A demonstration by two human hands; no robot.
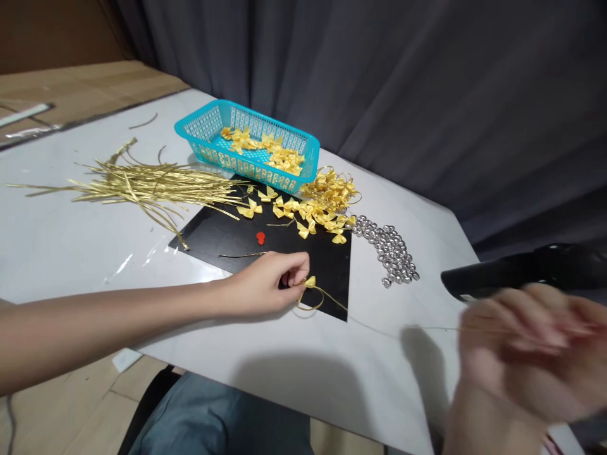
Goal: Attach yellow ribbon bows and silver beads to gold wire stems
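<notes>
My left hand (270,283) is closed in a pinch on a small yellow ribbon bow (310,282) over the black mat (327,272). A loop of gold cord (310,308) hangs by the bow, beneath my fingertips. From the bow a thin thread (370,326) stretches right across the white table to my right hand (526,354). That hand is raised, blurred by motion and closed around the thread; whether a needle is also in it cannot be made out. A gold cord end (241,254) shows behind my left hand.
A blue basket (310,148) with yellow bows stands at the back. Loose bows (306,229), a red piece (260,237) and looped bows (332,188) lie before it. Gold cords (152,186) spread left, silver beads (396,256) right. A black object (497,272) juts in near my right hand.
</notes>
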